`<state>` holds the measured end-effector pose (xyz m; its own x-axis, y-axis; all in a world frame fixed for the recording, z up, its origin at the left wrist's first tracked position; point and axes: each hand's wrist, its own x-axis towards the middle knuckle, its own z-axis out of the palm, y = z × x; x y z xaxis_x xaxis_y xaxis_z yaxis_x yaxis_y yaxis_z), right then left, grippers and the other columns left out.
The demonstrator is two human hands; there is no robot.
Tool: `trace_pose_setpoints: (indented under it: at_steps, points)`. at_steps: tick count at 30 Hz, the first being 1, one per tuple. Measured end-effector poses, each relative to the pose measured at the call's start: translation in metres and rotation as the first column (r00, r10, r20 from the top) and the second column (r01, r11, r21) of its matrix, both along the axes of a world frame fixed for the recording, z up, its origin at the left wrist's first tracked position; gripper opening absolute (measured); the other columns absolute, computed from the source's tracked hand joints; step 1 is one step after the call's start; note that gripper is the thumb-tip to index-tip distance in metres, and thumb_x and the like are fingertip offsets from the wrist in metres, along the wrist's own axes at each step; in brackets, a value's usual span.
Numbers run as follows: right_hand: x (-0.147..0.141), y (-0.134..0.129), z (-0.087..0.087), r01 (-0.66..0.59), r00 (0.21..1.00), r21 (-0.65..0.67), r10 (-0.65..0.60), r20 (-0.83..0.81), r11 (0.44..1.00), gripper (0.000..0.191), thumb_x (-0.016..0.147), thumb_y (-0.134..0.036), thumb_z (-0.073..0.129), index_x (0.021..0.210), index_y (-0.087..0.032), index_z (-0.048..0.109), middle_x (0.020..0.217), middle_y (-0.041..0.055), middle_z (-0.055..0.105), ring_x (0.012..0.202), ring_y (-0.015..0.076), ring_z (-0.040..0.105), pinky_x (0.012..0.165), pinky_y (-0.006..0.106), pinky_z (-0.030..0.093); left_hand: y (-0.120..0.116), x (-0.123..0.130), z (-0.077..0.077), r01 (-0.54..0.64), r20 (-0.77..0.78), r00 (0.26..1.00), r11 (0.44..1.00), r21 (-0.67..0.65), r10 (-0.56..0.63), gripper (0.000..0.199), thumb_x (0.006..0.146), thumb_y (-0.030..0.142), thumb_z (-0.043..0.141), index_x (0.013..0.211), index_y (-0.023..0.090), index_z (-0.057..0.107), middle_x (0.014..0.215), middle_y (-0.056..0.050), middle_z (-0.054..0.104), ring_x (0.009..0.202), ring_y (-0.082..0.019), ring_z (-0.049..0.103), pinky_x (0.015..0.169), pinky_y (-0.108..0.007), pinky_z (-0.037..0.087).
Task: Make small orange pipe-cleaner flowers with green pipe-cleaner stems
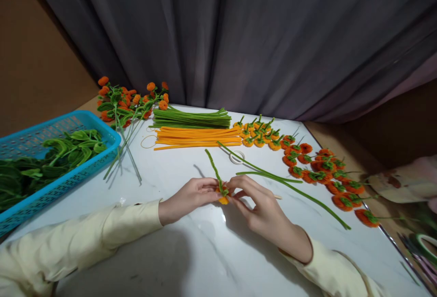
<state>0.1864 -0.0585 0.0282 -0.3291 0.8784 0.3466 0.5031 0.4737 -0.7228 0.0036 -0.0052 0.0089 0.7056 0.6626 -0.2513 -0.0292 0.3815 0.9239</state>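
Both hands meet over the near middle of the table around a small yellow-orange pipe-cleaner flower (pixel 223 200) with a green top. From it a fuzzy green stem (pixel 213 165) sticks up and leans left. My left hand (pixel 198 194) pinches the flower from the left side. On the other side, the fingers of my right hand (pixel 254 199) are bent together against the flower's edge. A thin pale stick (pixel 278 197) pokes out behind my right hand. Just beyond the hands lie loose green pipe cleaners (pixel 273 176) and a small white ring of tape (pixel 236 157).
Bundles of green pipe cleaners (pixel 191 119) and orange pipe cleaners (pixel 198 136) lie at the back. Yellow flowers (pixel 259 140) and orange-red flowers (pixel 324 165) spread rightward. On the left are a blue basket (pixel 68 169) of green leaves and finished orange flower stems (pixel 128 105). Scissors-like tools (pixel 414 251) lie far right.
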Motion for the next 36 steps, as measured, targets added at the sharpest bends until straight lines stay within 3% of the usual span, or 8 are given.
trace_pose_setpoints:
  at_steps: [9, 15, 20, 23, 29, 36]
  points:
    - [0.01, 0.006, 0.007, 0.03, 0.999, -0.092, -0.027, 0.028, 0.995, 0.006, 0.084, -0.02, 0.057, 0.089, -0.02, 0.057, 0.088, 0.0054, 0.062, 0.076, 0.0154, 0.06, 0.062, 0.026, 0.053, 0.0, -0.002, -0.01, -0.022, 0.049, 0.999, 0.999, -0.042, 0.024, 0.037, 0.074, 0.031, 0.07, 0.106, 0.016, 0.056, 0.099, -0.007, 0.062, 0.086, -0.016, 0.059, 0.073, -0.027, 0.045]
    - [0.008, 0.004, 0.004, 0.035, 0.998, 0.043, -0.037, 0.052, 0.998, 0.007, 0.086, -0.018, 0.054, 0.093, -0.019, 0.057, 0.086, 0.0053, 0.064, 0.077, 0.016, 0.06, 0.065, 0.027, 0.05, -0.005, 0.001, -0.007, -0.044, 0.128, 0.989, 0.98, -0.195, 0.07, 0.027, 0.076, 0.029, 0.068, 0.099, 0.015, 0.063, 0.095, -0.006, 0.067, 0.089, -0.015, 0.06, 0.08, -0.027, 0.043]
    - [0.006, 0.004, 0.002, -0.004, 0.997, 0.159, -0.009, 0.082, 0.987, 0.011, 0.09, -0.014, 0.046, 0.093, -0.02, 0.054, 0.083, 0.0052, 0.063, 0.078, 0.0169, 0.058, 0.067, 0.029, 0.049, -0.007, -0.001, -0.004, 0.06, 0.22, 0.976, 0.969, -0.24, -0.006, 0.024, 0.086, 0.026, 0.057, 0.106, 0.015, 0.064, 0.109, -0.01, 0.065, 0.104, -0.018, 0.059, 0.098, -0.035, 0.04]
    - [0.007, 0.004, -0.002, -0.046, 0.988, 0.203, 0.014, 0.153, 0.978, 0.016, 0.09, -0.01, 0.043, 0.099, -0.019, 0.052, 0.087, 0.0069, 0.062, 0.08, 0.0184, 0.056, 0.068, 0.031, 0.05, -0.006, -0.002, -0.005, 0.091, 0.22, 0.975, 0.959, -0.267, -0.031, 0.026, 0.087, 0.025, 0.057, 0.11, 0.016, 0.063, 0.111, -0.011, 0.065, 0.105, -0.02, 0.06, 0.098, -0.039, 0.042]
    - [0.009, 0.0, -0.006, -0.121, 0.938, 0.301, 0.009, 0.347, 0.946, 0.02, 0.089, -0.006, 0.04, 0.104, -0.014, 0.051, 0.092, 0.0113, 0.061, 0.085, 0.0217, 0.055, 0.067, 0.034, 0.05, -0.007, -0.001, -0.007, 0.029, 0.142, 0.99, 0.98, -0.198, -0.001, 0.037, 0.08, 0.029, 0.065, 0.114, 0.016, 0.062, 0.111, -0.01, 0.066, 0.107, -0.021, 0.06, 0.097, -0.037, 0.045]
    - [0.006, -0.001, -0.008, -0.107, 0.942, 0.302, 0.0, 0.334, 0.947, 0.018, 0.088, -0.005, 0.041, 0.097, -0.014, 0.053, 0.089, 0.0102, 0.061, 0.082, 0.0203, 0.054, 0.066, 0.032, 0.049, -0.01, 0.0, -0.008, -0.027, 0.073, 0.997, 0.998, -0.054, 0.031, 0.053, 0.075, 0.04, 0.067, 0.12, 0.014, 0.058, 0.11, -0.01, 0.067, 0.1, -0.022, 0.062, 0.091, -0.037, 0.051]
